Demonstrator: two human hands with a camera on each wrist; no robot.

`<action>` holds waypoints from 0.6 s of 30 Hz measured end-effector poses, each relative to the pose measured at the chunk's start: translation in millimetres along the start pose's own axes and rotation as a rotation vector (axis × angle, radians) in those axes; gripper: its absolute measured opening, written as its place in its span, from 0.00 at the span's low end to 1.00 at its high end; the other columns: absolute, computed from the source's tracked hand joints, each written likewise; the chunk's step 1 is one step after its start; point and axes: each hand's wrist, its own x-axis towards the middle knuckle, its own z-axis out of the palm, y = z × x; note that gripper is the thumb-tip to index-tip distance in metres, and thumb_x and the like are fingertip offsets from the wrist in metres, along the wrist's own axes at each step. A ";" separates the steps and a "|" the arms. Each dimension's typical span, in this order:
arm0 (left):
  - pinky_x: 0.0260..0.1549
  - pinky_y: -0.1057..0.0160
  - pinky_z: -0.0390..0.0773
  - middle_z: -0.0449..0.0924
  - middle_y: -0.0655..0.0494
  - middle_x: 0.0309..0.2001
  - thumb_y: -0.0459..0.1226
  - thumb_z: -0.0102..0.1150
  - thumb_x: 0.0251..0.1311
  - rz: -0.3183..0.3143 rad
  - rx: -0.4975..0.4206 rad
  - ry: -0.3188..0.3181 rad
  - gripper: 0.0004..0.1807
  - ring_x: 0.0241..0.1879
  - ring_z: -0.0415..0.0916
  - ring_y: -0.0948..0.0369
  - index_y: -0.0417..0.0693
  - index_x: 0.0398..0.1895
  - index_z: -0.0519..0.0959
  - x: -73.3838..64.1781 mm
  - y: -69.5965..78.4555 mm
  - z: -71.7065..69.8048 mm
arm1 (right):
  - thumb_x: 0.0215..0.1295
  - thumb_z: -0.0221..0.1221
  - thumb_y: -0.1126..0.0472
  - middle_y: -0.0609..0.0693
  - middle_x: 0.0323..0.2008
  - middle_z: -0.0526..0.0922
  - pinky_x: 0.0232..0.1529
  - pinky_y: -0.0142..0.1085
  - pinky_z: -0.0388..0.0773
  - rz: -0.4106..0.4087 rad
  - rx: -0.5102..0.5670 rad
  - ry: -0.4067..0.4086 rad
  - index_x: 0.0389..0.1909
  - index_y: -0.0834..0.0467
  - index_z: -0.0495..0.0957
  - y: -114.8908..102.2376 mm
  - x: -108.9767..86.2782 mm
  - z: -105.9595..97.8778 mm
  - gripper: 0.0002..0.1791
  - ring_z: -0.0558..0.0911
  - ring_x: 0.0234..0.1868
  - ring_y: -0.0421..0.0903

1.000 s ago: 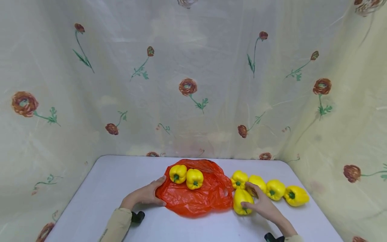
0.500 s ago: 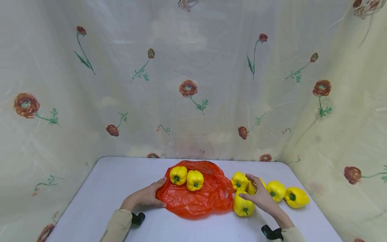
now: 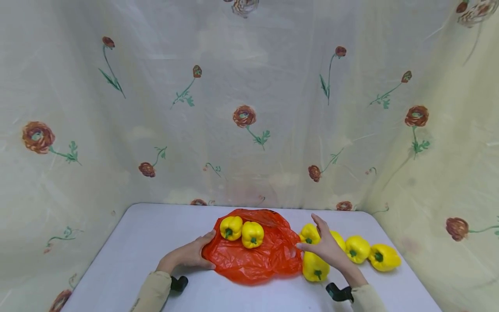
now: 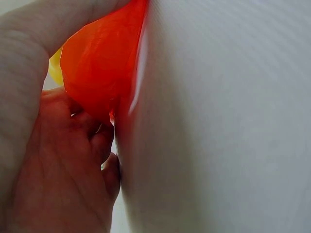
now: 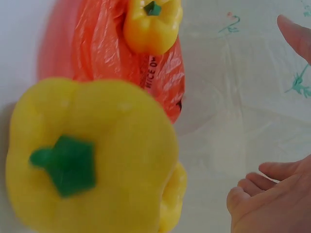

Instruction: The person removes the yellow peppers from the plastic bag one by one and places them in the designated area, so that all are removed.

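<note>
The left hand [image 3: 191,252] has its grip on the left edge of the red plastic bag [image 3: 247,265], fingers and thumb bent round the film. The right hand [image 3: 325,246] holds nothing; its thumb and fingers are spread wide apart, above the peppers just right of the bag.

The bag lies crumpled and spread on the table, with dark lettering on part of it, seen from the right wrist. Two yellow peppers rest side by side on its far left part, a left pepper [image 3: 231,228] and a right pepper [image 3: 252,235], both with green stems toward the person; whether they sit within the bag's mouth cannot be told.

Next to the bag's right edge is the front pepper [image 3: 315,269], near the right hand but apart from it. Beyond it a row of four more runs to the right: the first pepper [image 3: 309,234], a second pepper [image 3: 338,239] partly hidden by the hand, a third pepper [image 3: 357,250], and an end pepper [image 3: 384,258] lying on its side.

All this is on a white table [image 3: 160,221], enclosed by a pale sheet [image 3: 280,78] printed with red flowers.
</note>
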 end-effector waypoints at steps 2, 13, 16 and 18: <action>0.66 0.34 0.56 0.47 0.54 0.78 0.59 0.74 0.39 -0.006 0.002 0.002 0.64 0.75 0.45 0.43 0.57 0.78 0.46 -0.1 0.1 0.2 | 0.47 0.69 0.37 0.60 0.77 0.38 0.65 0.65 0.60 0.004 0.013 -0.004 0.77 0.49 0.36 -4.1 2.1 2.0 0.65 0.45 0.75 0.67; 0.66 0.34 0.56 0.47 0.54 0.78 0.59 0.74 0.39 -0.006 -0.004 0.007 0.64 0.75 0.44 0.42 0.58 0.78 0.46 0.0 -2.5 0.2 | 0.48 0.69 0.38 0.55 0.78 0.38 0.66 0.64 0.60 -0.074 0.058 -0.011 0.77 0.47 0.35 -23.9 15.7 14.3 0.65 0.44 0.76 0.63; 0.67 0.34 0.54 0.46 0.54 0.78 0.59 0.74 0.40 0.002 0.005 0.006 0.64 0.75 0.44 0.42 0.57 0.78 0.46 0.6 -2.5 0.3 | 0.49 0.69 0.39 0.54 0.78 0.39 0.67 0.63 0.59 -0.111 0.074 -0.020 0.77 0.47 0.36 -28.9 19.9 18.4 0.64 0.43 0.76 0.63; 0.68 0.35 0.53 0.46 0.54 0.78 0.59 0.73 0.41 0.009 0.008 0.005 0.63 0.75 0.43 0.43 0.56 0.78 0.46 0.7 -2.0 0.4 | 0.49 0.70 0.39 0.54 0.78 0.39 0.67 0.62 0.58 -0.127 0.083 -0.022 0.77 0.47 0.37 -32.5 22.8 21.3 0.63 0.44 0.76 0.63</action>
